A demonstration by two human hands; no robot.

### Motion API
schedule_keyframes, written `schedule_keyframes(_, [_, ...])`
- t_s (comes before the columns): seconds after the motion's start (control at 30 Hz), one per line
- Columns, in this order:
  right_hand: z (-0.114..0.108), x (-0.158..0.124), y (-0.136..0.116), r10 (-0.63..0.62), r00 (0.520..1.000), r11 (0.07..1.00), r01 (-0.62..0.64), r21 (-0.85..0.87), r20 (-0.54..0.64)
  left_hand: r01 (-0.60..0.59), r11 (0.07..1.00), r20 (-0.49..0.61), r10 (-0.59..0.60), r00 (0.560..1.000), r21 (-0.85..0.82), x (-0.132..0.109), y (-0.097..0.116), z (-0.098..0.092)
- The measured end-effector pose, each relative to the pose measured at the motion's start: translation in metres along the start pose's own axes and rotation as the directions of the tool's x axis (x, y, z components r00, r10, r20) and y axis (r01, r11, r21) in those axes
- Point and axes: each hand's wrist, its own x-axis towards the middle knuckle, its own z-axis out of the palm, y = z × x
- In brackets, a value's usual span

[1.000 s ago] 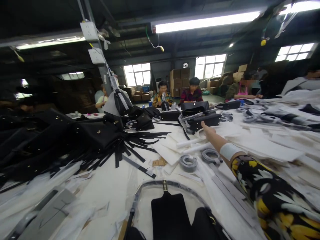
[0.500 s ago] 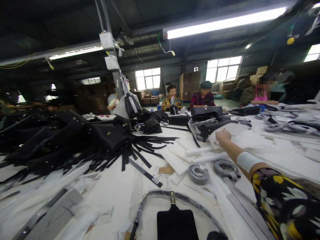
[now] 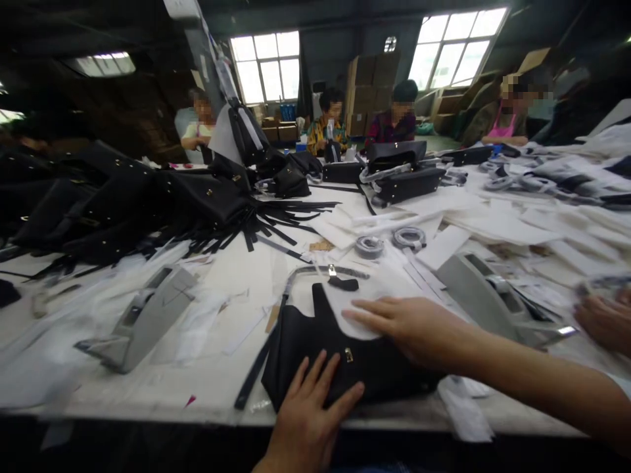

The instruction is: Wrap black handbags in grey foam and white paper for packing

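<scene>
A black leather handbag [image 3: 315,345] with a small gold clasp lies at the table's near edge, its strap [image 3: 256,368] trailing to the left. My left hand [image 3: 308,414] rests on the bag's front, fingers spread and flat. My right hand [image 3: 404,325] lies flat with fingers stretched out on a white sheet [image 3: 352,309] that covers the bag's top. Neither hand grips anything.
Grey tape dispensers stand left [image 3: 142,322] and right [image 3: 486,299] of the bag. Two tape rolls [image 3: 369,246] lie behind it. A pile of black bags [image 3: 123,203] and straps fills the left. White sheets [image 3: 497,226] cover the right. Another person's hand [image 3: 606,318] is at the right edge. Several people sit at the far end.
My right hand has pulled back from its far reach onto the bag near the front edge, the view has tilted down, and my left hand has come into view on the bag.
</scene>
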Motion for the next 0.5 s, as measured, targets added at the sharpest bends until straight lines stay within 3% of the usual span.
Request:
schedule_keyframes(0.07, [0.014,-0.008,-0.021,-0.067,0.994,0.996,0.061,0.069,0.085,0.045,0.998,0.024,-0.044,0.999,-0.044,0.0,0.004,-0.006])
schedule_keyframes(0.17, [0.03,-0.014,-0.031,-0.106,0.987,0.981,0.084,0.174,0.122,0.051,0.997,0.012,-0.051,0.999,-0.061,-0.002,0.008,-0.009])
schedule_keyframes(0.5, [0.048,-0.015,-0.047,-0.058,0.977,0.942,-0.015,0.335,0.206,0.063,0.996,-0.059,-0.066,0.996,-0.055,-0.002,0.01,-0.005])
